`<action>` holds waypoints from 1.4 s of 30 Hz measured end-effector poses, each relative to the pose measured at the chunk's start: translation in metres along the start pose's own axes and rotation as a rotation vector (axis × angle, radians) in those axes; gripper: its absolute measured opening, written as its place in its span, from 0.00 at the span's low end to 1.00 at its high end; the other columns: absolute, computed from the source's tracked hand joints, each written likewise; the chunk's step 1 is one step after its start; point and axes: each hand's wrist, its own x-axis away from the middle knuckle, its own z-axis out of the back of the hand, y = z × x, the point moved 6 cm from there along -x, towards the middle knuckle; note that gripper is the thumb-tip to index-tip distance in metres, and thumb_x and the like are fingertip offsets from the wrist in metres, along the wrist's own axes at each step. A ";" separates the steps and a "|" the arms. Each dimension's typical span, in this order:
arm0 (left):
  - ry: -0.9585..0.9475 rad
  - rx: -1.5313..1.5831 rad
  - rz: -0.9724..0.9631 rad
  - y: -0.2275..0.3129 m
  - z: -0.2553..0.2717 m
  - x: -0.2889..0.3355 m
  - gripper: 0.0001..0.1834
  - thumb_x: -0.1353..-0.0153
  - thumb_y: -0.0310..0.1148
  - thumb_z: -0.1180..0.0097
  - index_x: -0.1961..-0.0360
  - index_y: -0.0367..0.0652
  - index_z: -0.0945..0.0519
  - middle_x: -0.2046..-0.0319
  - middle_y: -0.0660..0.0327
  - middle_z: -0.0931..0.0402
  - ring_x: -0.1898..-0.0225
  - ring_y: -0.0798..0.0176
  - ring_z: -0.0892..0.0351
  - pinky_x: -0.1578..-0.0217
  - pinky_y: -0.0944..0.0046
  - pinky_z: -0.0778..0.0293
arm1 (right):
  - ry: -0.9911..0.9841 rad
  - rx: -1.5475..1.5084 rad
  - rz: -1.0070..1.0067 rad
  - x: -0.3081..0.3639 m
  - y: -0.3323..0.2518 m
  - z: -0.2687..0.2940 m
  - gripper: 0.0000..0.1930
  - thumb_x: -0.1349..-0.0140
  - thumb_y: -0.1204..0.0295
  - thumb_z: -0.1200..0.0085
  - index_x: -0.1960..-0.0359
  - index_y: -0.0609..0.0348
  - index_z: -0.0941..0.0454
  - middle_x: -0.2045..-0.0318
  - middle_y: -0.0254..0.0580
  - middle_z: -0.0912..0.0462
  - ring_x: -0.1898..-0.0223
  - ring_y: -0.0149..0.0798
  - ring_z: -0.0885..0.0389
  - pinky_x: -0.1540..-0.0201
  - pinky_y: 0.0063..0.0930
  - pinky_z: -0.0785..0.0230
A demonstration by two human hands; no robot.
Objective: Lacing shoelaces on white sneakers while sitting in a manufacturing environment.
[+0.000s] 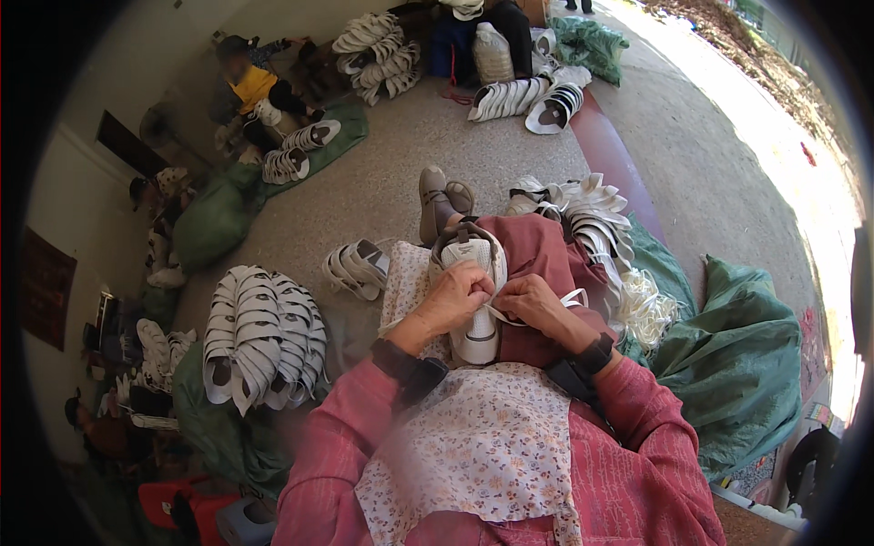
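Observation:
A white shoe upper (pixel 475 341) with a brown-lined collar lies across my lap, on the floral apron (pixel 473 428) and my reddish trousers. My left hand (pixel 453 298) is closed over its lacing area, fingertips pinched together. Close beside it, my right hand (pixel 535 302) pinches a white shoelace (pixel 499 316), part of which loops out past the right wrist. The two hands nearly meet above the tongue. What the left fingertips grip is mostly hidden, though the lace runs toward them.
Stacked white uppers (pixel 259 332) stand to my left, a few more (pixel 357 268) nearer my knee. At my right are more uppers (pixel 596 218), a heap of white laces (pixel 648 309) and a green sack (pixel 728 364). A person in yellow (pixel 253 89) sits far left.

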 end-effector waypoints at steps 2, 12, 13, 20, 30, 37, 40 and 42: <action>0.011 -0.022 -0.019 0.002 0.001 0.000 0.03 0.48 0.22 0.40 0.71 0.37 0.20 0.73 0.62 0.30 0.69 0.65 0.28 0.64 0.65 0.30 | 0.080 0.221 0.112 0.007 -0.005 0.000 0.09 0.43 0.67 0.43 0.73 0.60 0.18 0.74 0.50 0.18 0.72 0.54 0.19 0.68 0.45 0.30; 0.078 -0.300 -0.389 0.024 0.003 0.013 0.04 0.47 0.26 0.40 0.70 0.40 0.21 0.70 0.56 0.26 0.61 0.51 0.24 0.57 0.56 0.27 | 0.060 0.991 0.575 0.017 -0.070 0.005 0.17 0.48 0.62 0.35 0.59 0.52 0.25 0.64 0.40 0.19 0.57 0.47 0.19 0.57 0.42 0.30; 0.078 -0.381 -0.453 0.028 0.002 0.014 0.04 0.46 0.27 0.40 0.68 0.40 0.20 0.68 0.56 0.25 0.60 0.50 0.24 0.57 0.55 0.26 | 0.058 0.991 0.570 0.011 -0.067 0.009 0.17 0.48 0.62 0.35 0.59 0.52 0.25 0.64 0.40 0.19 0.57 0.47 0.19 0.57 0.42 0.30; 0.015 -0.193 -0.296 0.005 0.009 0.010 0.06 0.43 0.28 0.41 0.66 0.38 0.20 0.67 0.56 0.25 0.60 0.51 0.23 0.57 0.56 0.26 | -0.109 1.025 0.431 -0.003 -0.059 0.001 0.13 0.50 0.64 0.36 0.67 0.56 0.22 0.72 0.43 0.19 0.67 0.50 0.17 0.66 0.46 0.28; -0.135 -0.122 -0.162 0.003 0.006 -0.005 0.08 0.47 0.29 0.37 0.65 0.40 0.17 0.65 0.56 0.22 0.59 0.51 0.22 0.56 0.57 0.26 | 0.007 0.806 0.662 0.005 -0.047 0.010 0.11 0.47 0.63 0.38 0.68 0.53 0.25 0.69 0.39 0.21 0.59 0.45 0.21 0.52 0.38 0.34; -0.035 -0.184 -0.210 0.005 0.005 -0.002 0.06 0.45 0.29 0.38 0.67 0.40 0.16 0.69 0.56 0.22 0.63 0.54 0.21 0.60 0.60 0.26 | -0.023 0.816 0.700 0.004 -0.051 0.007 0.11 0.43 0.63 0.41 0.67 0.55 0.26 0.68 0.40 0.21 0.59 0.45 0.21 0.53 0.39 0.33; 0.145 -0.022 -0.150 -0.001 0.031 0.004 0.05 0.47 0.27 0.36 0.68 0.40 0.16 0.72 0.57 0.21 0.67 0.56 0.20 0.63 0.62 0.25 | -0.054 0.818 0.653 -0.001 -0.046 0.006 0.09 0.41 0.64 0.42 0.66 0.55 0.25 0.68 0.40 0.21 0.59 0.46 0.21 0.52 0.40 0.33; 0.513 0.074 -0.020 -0.013 0.090 0.014 0.04 0.44 0.27 0.35 0.67 0.40 0.15 0.74 0.61 0.20 0.71 0.65 0.22 0.67 0.66 0.26 | -0.063 0.795 0.651 -0.001 -0.043 0.011 0.09 0.40 0.64 0.43 0.65 0.54 0.25 0.68 0.41 0.21 0.59 0.46 0.21 0.52 0.39 0.33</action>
